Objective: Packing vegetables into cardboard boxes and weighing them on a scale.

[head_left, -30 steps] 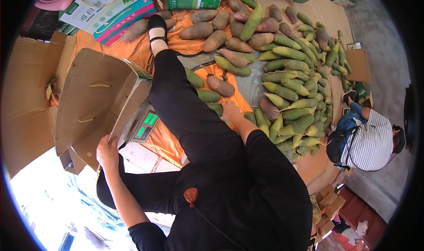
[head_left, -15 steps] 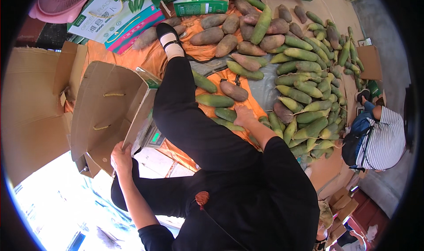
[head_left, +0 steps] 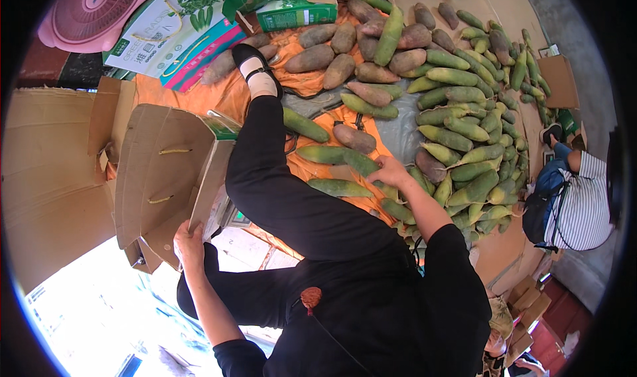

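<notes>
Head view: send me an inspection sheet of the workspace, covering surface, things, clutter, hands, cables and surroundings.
Surface: orange sheet, rumpled; grey sheet near the pile.
Things: pile of green radishes; reddish radishes at the far side; open box; scale, mostly hidden.
Clutter: printed carton; pink fan-like object.
Hands: left hand grips the box's edge; right hand at a green radish, grip unclear.
Cables: thin cord across the wearer's black top.
Surroundings: another person at right, in stripes.

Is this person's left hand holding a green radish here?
No, the left hand has its fingers at the near edge of the open cardboard box, with no radish in it.
</notes>
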`<state>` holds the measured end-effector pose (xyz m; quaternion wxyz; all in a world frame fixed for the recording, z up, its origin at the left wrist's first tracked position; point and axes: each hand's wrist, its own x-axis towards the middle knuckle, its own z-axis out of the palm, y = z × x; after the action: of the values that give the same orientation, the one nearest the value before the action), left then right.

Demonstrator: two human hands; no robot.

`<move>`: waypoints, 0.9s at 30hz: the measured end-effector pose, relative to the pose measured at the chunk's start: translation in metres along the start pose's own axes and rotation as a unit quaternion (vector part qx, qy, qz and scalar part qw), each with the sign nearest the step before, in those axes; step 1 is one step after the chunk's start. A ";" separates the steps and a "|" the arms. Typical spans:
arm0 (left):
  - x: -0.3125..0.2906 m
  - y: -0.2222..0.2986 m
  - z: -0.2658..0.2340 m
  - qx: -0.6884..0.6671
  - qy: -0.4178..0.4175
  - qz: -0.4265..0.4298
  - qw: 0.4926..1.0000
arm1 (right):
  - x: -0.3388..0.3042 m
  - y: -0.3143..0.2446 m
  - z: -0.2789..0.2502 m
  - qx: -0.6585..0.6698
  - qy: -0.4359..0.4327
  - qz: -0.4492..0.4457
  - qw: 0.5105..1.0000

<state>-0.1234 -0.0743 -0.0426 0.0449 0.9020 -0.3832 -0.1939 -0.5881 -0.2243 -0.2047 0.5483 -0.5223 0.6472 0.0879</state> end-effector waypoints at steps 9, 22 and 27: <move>0.007 0.000 0.006 0.006 0.014 0.041 0.999 | -0.021 -0.111 -0.064 -0.003 0.158 -0.220 0.963; 0.003 -0.007 0.010 0.082 0.032 0.059 0.994 | -0.106 -0.394 0.053 -0.240 0.171 -0.677 0.675; 0.000 -0.008 0.007 0.085 0.028 0.064 0.994 | -0.092 -0.418 0.165 -0.414 0.089 -0.667 0.614</move>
<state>-0.1212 -0.0680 -0.0508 -0.0086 0.8812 -0.4541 -0.1316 -0.1765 -0.2410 -0.0020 0.1213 -0.9866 0.0614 -0.0903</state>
